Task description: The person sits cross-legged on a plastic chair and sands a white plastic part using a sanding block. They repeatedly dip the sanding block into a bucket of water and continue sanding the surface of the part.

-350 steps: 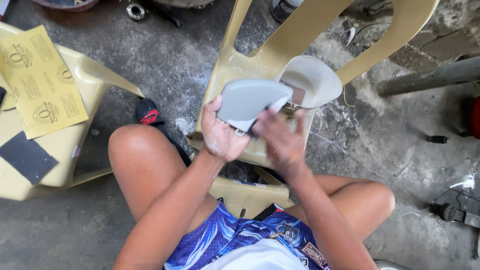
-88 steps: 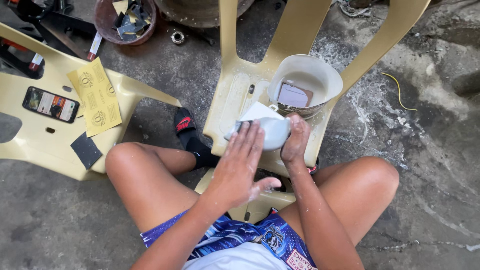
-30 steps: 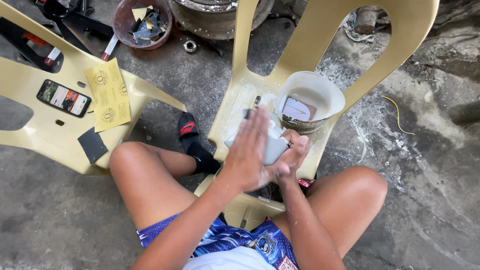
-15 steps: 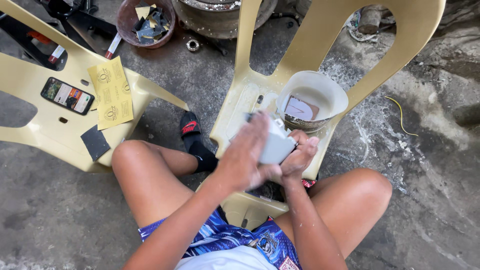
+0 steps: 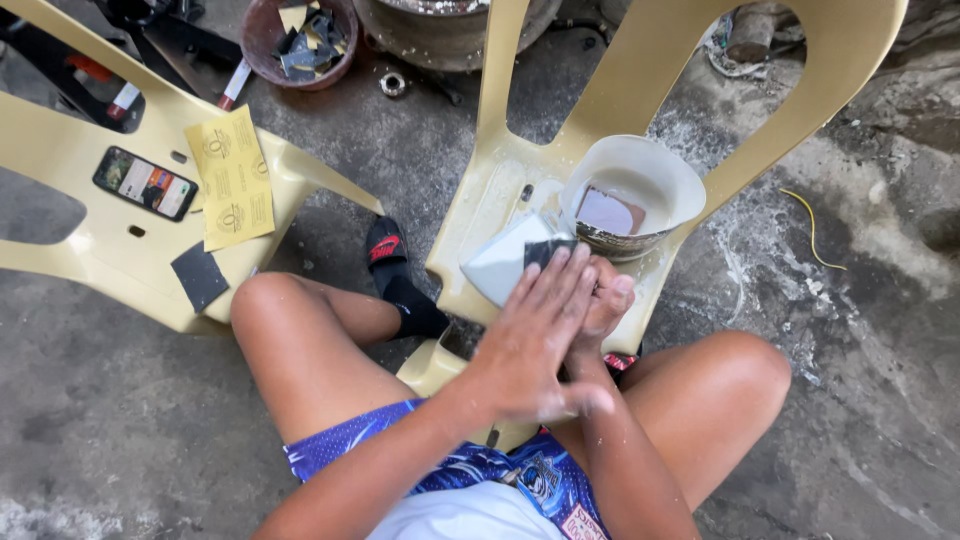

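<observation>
Hands, two: left hand (image 5: 535,335) and right hand (image 5: 600,305) on one grey panel (image 5: 500,262)

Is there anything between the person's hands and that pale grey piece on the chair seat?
Only a small dark sheet, pressed under the left hand's fingertips onto the pale grey piece. The right hand sits beside it, largely hidden.

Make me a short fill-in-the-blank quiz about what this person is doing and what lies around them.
1. The left hand presses a dark pad onto a pale grey ____.
2. The white tub stands on a yellow plastic ____.
3. On the other chair, beside the yellow sheets, lies a ____.

Missing words: panel; chair; phone
</observation>
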`<state>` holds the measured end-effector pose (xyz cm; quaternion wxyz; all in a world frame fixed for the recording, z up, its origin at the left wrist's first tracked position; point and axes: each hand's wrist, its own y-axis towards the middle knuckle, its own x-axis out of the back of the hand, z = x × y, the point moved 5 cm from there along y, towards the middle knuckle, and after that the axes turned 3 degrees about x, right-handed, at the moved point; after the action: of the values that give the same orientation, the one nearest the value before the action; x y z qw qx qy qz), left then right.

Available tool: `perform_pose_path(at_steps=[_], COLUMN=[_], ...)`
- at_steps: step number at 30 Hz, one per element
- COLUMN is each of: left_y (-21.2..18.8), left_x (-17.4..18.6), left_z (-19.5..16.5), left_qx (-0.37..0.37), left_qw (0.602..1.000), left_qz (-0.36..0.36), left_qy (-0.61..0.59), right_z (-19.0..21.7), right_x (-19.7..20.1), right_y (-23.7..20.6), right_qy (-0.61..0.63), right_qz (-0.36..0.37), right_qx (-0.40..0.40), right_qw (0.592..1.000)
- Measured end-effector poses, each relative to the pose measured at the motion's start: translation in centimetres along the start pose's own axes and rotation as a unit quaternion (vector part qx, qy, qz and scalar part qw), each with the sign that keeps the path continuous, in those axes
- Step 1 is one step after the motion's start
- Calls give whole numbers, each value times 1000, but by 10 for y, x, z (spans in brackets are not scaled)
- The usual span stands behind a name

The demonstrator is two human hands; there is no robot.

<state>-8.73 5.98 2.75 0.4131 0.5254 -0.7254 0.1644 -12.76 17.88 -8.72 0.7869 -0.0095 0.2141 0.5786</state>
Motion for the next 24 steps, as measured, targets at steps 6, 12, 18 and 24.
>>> perform_pose_path(at_steps=[6, 12, 18, 24], left_y=[3, -6, -13, -14], left_x=[13, 2, 3, 24], left_z=[11, 29, 73, 85], left_qx=[25, -2, -7, 85], left_qw=[999, 999, 998, 908], left_qz=[-38, 2, -25, -43], left_qy=[-16, -38, -57, -408], right_z=[11, 5, 2, 10], right_x=[-4, -5, 1, 1], right_y=[-1, -2, 9, 18], right_qy=[-155, -65, 50, 96], right_qz=[46, 32, 123, 218], right_qx=[63, 14, -69, -86], right_qw=[985, 997, 989, 967])
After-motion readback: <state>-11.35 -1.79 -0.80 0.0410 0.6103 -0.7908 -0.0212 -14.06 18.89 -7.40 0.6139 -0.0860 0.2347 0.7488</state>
